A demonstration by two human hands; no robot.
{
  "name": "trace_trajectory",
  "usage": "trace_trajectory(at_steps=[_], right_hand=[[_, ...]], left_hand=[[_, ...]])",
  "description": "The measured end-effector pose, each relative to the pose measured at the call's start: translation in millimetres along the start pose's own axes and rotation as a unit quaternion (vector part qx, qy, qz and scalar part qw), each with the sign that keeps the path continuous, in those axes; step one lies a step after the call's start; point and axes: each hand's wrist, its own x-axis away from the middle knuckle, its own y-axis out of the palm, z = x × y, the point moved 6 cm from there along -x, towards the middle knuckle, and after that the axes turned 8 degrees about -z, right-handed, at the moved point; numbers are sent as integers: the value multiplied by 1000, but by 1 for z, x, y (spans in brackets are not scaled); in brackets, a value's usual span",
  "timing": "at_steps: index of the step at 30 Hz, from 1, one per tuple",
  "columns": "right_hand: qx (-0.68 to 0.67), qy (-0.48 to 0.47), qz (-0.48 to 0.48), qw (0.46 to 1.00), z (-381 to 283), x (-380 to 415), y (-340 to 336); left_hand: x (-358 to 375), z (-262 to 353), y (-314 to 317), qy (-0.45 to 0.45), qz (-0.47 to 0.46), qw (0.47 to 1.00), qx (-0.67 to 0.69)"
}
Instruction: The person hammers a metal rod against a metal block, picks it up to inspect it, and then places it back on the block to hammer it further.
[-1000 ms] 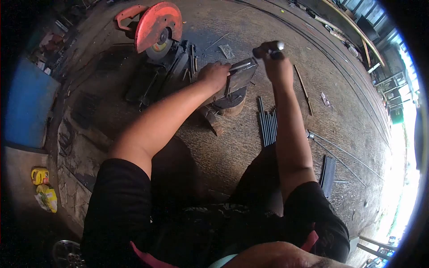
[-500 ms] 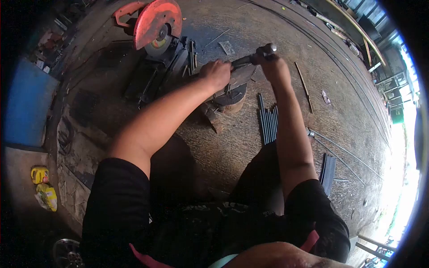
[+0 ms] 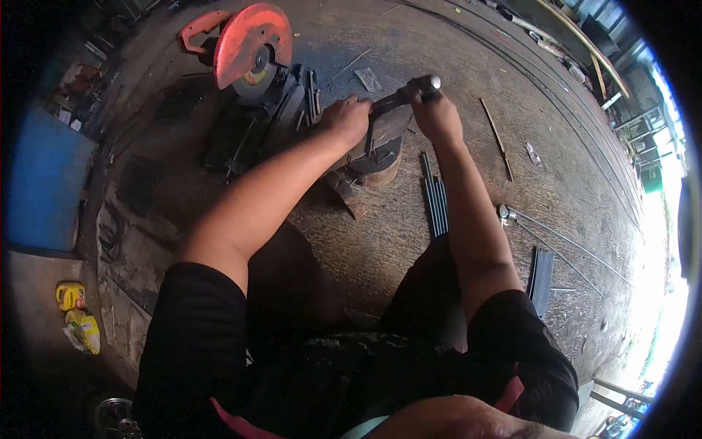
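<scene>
My right hand (image 3: 437, 121) is closed around a dark metal bar (image 3: 390, 102) that has a shiny round end (image 3: 431, 83) sticking out past my fist. The bar slants down leftward to my left hand (image 3: 346, 121), which is a closed fist at its other end; what lies inside those fingers is hidden. Beneath both hands stands a block-like work base (image 3: 390, 126) of dark material on a round wooden stump (image 3: 382, 173). A thin upright piece (image 3: 370, 135) shows just below the bar, beside my left fist.
A red cut-off saw (image 3: 252, 44) stands on the floor at the upper left. Several metal rods (image 3: 436, 201) lie right of the stump, with another bundle (image 3: 540, 282) farther right. A thin stick (image 3: 496, 139) and long rods (image 3: 570, 245) lie on the floor. Yellow containers (image 3: 71, 296) sit far left.
My right hand and the shiny round end have shifted slightly left and down in the view. The whole scene has also moved a little, and my left fist stays by the bar.
</scene>
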Motion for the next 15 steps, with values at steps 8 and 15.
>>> trace_trajectory(at_steps=[8, 15], right_hand=[[-125, -75, 142, 979, -16, -1, -57], [-63, -65, 88, 992, -14, -1, -19]], left_hand=[[4, -5, -3, 21, 17, 1000, 8], [4, 2, -6, 26, -6, 1000, 3]])
